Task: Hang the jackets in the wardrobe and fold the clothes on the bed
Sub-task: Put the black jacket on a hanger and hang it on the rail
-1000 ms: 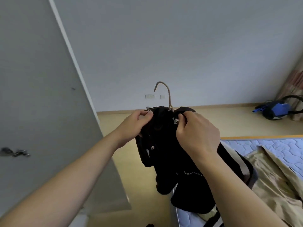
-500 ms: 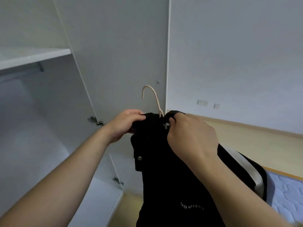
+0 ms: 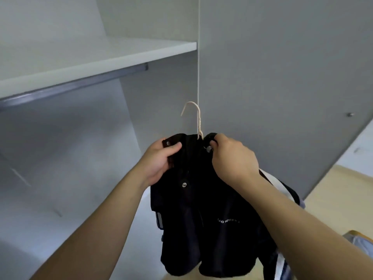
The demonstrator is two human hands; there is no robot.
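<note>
A black jacket (image 3: 203, 215) with metal snaps and white sleeve stripes hangs on a cream hanger, whose hook (image 3: 192, 116) sticks up above the collar. My left hand (image 3: 159, 158) grips the left side of the collar. My right hand (image 3: 232, 156) grips the right side. I hold the jacket in front of the open wardrobe, below and to the right of the metal hanging rail (image 3: 74, 83) under the white shelf (image 3: 96, 57).
The open wardrobe door (image 3: 282, 87) stands at the right, with a small knob (image 3: 350, 114). The wardrobe's inner side wall (image 3: 161, 93) is right behind the hanger. Wooden floor (image 3: 331, 199) and a corner of the bed (image 3: 359, 241) show at the lower right.
My view has turned left from the bed and room to the open wardrobe. Both hands have kept their grip on the collar, and the jacket now hangs nearer the rail.
</note>
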